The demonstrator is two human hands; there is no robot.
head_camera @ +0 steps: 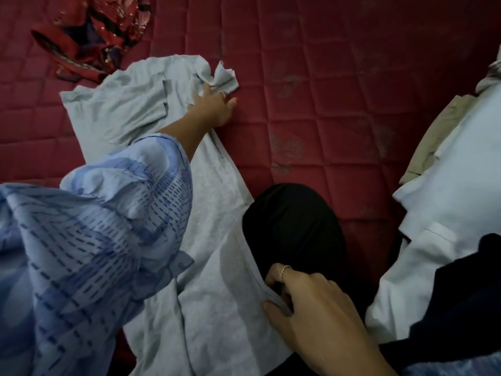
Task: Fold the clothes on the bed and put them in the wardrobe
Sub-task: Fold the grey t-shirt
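A light grey T-shirt (214, 234) lies spread lengthwise on the red quilted bed (325, 90), its sleeves at the far end. My left hand (212, 104) reaches out to the far right sleeve and grips a bunch of its fabric. My right hand (306, 299) is close to me at the shirt's near right edge and pinches the hem between thumb and curled fingers. My knee in black cloth (292, 226) rests on the bed beside the shirt.
A crumpled red patterned garment (95, 36) lies at the far left of the bed. On the right sit pale blue and white clothes (433, 213), a beige piece (439, 137) and a dark navy garment (461, 308). My blue patterned sleeve (95, 253) fills the lower left.
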